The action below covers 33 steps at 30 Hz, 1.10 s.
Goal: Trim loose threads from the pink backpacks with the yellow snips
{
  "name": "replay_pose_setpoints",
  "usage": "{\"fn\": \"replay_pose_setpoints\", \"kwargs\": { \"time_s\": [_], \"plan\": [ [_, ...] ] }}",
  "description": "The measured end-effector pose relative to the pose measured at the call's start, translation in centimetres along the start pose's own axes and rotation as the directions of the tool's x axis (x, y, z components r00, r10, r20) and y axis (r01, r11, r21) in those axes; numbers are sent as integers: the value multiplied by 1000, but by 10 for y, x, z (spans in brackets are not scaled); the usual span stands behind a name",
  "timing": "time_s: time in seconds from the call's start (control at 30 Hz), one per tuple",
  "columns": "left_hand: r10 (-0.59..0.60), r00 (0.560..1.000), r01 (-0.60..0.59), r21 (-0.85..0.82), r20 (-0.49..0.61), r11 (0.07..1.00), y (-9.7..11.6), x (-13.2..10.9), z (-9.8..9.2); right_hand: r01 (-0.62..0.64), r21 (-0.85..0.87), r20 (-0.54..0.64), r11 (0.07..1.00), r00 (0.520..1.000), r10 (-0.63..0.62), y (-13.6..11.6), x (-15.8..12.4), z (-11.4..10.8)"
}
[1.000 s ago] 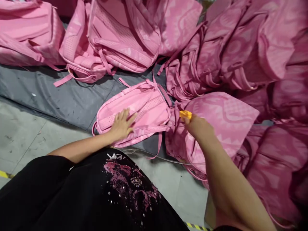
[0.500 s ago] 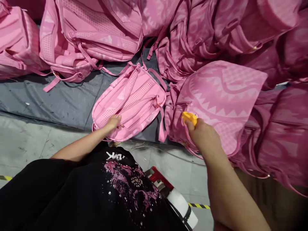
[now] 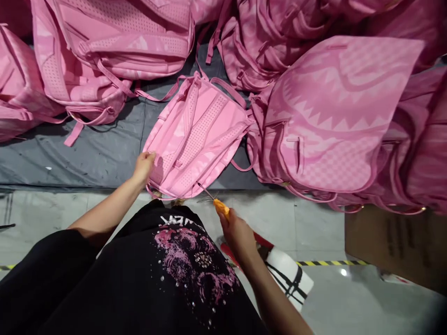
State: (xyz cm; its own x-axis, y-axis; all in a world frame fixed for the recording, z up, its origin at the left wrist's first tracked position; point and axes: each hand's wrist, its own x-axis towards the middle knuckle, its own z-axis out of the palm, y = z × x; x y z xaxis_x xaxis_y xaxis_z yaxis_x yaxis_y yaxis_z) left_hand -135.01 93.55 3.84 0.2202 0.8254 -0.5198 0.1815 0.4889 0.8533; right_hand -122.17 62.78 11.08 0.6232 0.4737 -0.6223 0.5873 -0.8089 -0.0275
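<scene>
A small pink backpack (image 3: 206,123) lies with its straps and dotted back padding facing up. My left hand (image 3: 144,168) is closed on its lower left edge. In my right hand (image 3: 239,235) is a yellow-handled tool (image 3: 221,208) with a thin metal shaft. The shaft points up and left, and its tip is at the backpack's lower right edge; whether it touches the fabric I cannot tell. To the right rests a bigger pink backpack (image 3: 324,116) with a jagged-teeth print.
More pink backpacks (image 3: 129,51) crowd the back and the left of the dark grey covered surface (image 3: 101,153). Below its front edge is a pale tiled floor with yellow-black tape (image 3: 331,263). A cardboard box (image 3: 394,242) stands at right, and a white-and-black object (image 3: 291,274) sits near my right forearm.
My right hand has moved left and down with the yellow-handled tool, from before the bigger backpack to the small one's edge. My left hand has shifted left to the small backpack's side. The view has shifted.
</scene>
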Motion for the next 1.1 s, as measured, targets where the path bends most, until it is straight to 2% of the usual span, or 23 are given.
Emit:
{"fn": "replay_pose_setpoints", "kwargs": {
  "time_s": [0.07,0.17,0.27,0.33,0.47,0.57,0.6,0.67,0.77,0.87,1.0,1.1],
  "plan": [
    [-217,974,224,-167,56,960,6,10,-10,-48,22,-2,999,999,49,-21,-3,28],
    [-354,916,396,-278,190,875,15,17,-13,-118,44,-20,992,993,119,-46,-1,56],
    [-397,843,502,-264,364,824,21,22,-16,-144,83,-54,986,987,149,-65,6,72],
    [-429,787,556,-209,443,805,22,26,-18,-132,117,-78,984,987,141,-81,15,77],
    [-440,675,611,-113,592,784,16,32,-18,-5,201,-129,979,991,31,-118,41,73],
    [-411,594,612,-58,691,788,10,40,-19,69,213,-171,975,985,-32,-124,50,71],
    [-398,588,602,-53,704,796,8,43,-20,44,203,-181,978,983,-7,-120,49,72],
    [-371,596,577,-59,713,815,5,50,-24,-87,191,-190,978,974,124,-107,41,79],
    [-327,587,549,-67,741,833,1,56,-29,-296,212,-202,931,919,338,-93,32,91],
    [-269,565,541,-104,780,834,0,58,-27,-298,268,-234,916,902,362,-98,41,97],
    [-245,562,573,-159,790,804,1,58,-16,-294,290,-241,911,899,367,-106,59,91],
    [-200,574,552,-195,794,811,2,60,-11,-293,284,-248,913,897,365,-102,53,83]
  ]
}}
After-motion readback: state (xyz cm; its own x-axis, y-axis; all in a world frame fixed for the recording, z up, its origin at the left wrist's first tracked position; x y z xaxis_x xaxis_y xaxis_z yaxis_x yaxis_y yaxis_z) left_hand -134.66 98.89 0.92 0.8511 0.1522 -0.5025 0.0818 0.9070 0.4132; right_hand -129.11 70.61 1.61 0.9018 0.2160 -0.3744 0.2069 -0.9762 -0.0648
